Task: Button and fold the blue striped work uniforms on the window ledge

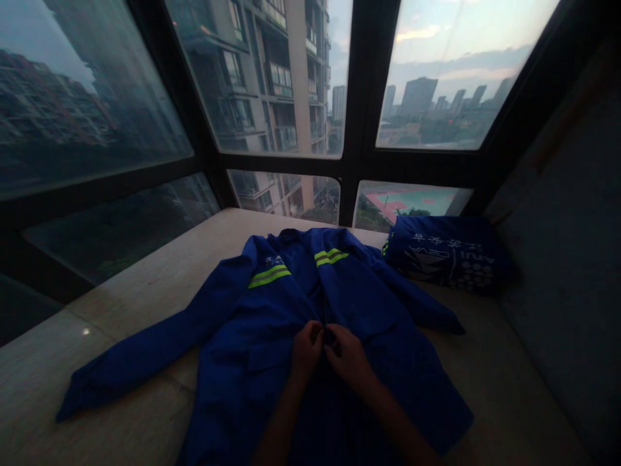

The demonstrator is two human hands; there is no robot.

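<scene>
A blue work jacket (pixel 233 323) with yellow-green reflective strips across the chest lies spread on a pale stone sill, collar toward the windows and sleeves out to both sides. Its front is parted at the chest and comes together lower down, where both hands meet. My left hand (pixel 308 346) pinches the front edge on the left. Close beside it, my right hand (pixel 347 353) pinches the opposite front edge, fingertips nearly touching the left ones. Dim light hides whether a button or a zipper sits between the fingers.
Folded blue garments (pixel 441 252) with white printing are stacked at the right, by the dark wall (pixel 557 259). Dark-framed windows (pixel 359 129) border the stone sill (pixel 194 259) at the back and left. The jacket's left-lying sleeve reaches far across the sill.
</scene>
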